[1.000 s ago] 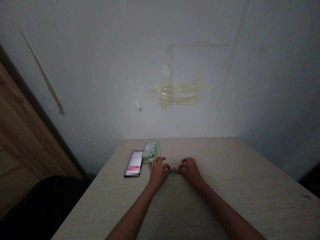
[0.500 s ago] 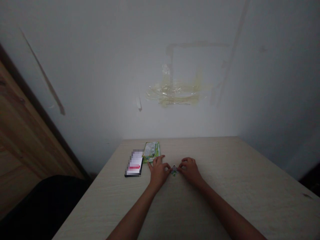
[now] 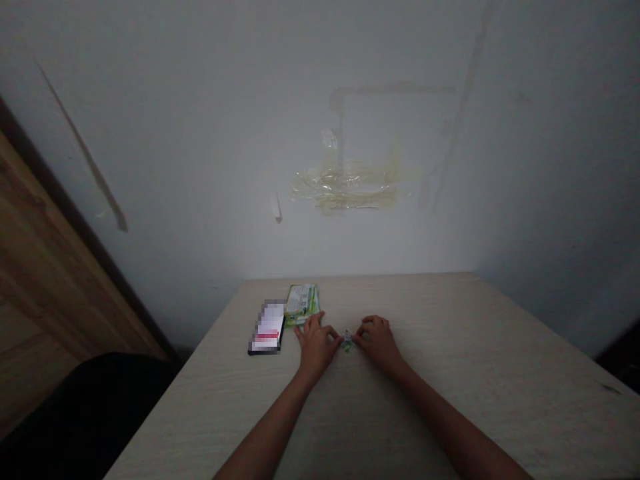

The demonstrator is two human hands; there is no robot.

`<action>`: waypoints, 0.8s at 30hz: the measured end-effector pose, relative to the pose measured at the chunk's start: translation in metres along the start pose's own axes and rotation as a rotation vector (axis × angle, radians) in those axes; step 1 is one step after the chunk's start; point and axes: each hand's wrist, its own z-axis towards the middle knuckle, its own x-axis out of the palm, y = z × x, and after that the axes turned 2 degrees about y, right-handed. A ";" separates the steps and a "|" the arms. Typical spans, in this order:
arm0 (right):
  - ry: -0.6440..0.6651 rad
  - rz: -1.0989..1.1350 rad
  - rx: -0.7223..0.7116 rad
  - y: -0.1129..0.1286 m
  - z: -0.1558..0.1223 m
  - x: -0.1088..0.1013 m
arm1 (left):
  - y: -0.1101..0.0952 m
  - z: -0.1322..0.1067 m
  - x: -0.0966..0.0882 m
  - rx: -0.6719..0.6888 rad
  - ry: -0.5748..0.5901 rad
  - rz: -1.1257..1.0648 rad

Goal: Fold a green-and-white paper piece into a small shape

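Observation:
A small folded piece of green-and-white paper (image 3: pixel 347 343) lies on the pale wooden table (image 3: pixel 450 373), between my two hands. My left hand (image 3: pixel 314 343) rests on the table just left of it, fingertips pinched on its left edge. My right hand (image 3: pixel 377 339) rests just right of it, fingers curled and pinching its right edge. The piece is too small and dim to make out in detail.
A phone (image 3: pixel 268 327) with a lit screen lies left of my left hand. A stack of green-and-white paper sheets (image 3: pixel 302 301) sits behind it. The wall with old tape marks stands at the table's far edge. A wooden panel and a dark seat are at left.
Both hands stay on the small paper piece, with only slight finger shifts. The view moved a little.

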 end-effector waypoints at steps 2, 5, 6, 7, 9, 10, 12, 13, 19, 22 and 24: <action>0.006 -0.002 0.008 0.001 -0.001 -0.001 | 0.001 0.000 0.000 0.000 0.002 0.006; 0.001 0.001 0.013 0.001 -0.001 -0.001 | 0.001 0.000 0.000 0.010 -0.001 0.011; 0.002 0.006 0.013 0.000 -0.001 -0.001 | 0.002 0.000 0.000 0.014 0.000 0.011; 0.004 0.011 0.012 0.000 0.000 -0.001 | 0.002 0.000 0.000 0.017 0.001 0.010; 0.016 0.013 0.012 0.000 0.001 -0.001 | 0.002 0.000 0.001 0.017 0.006 0.010; 0.022 0.011 0.014 0.000 0.001 -0.001 | 0.002 0.000 0.001 0.013 0.009 0.009; 0.029 0.004 0.024 0.000 0.002 -0.001 | 0.002 0.000 0.002 0.009 0.007 0.009; 0.030 0.004 0.030 0.001 0.002 -0.001 | 0.002 0.000 0.003 0.010 0.003 0.008; 0.017 0.002 0.044 0.005 0.001 -0.002 | 0.004 0.001 0.006 0.028 -0.018 0.023; 0.021 0.003 0.048 0.004 0.001 -0.001 | 0.004 0.000 0.007 0.024 -0.023 0.024; 0.020 0.002 0.043 0.003 0.001 0.000 | 0.004 0.001 0.007 0.015 -0.022 0.023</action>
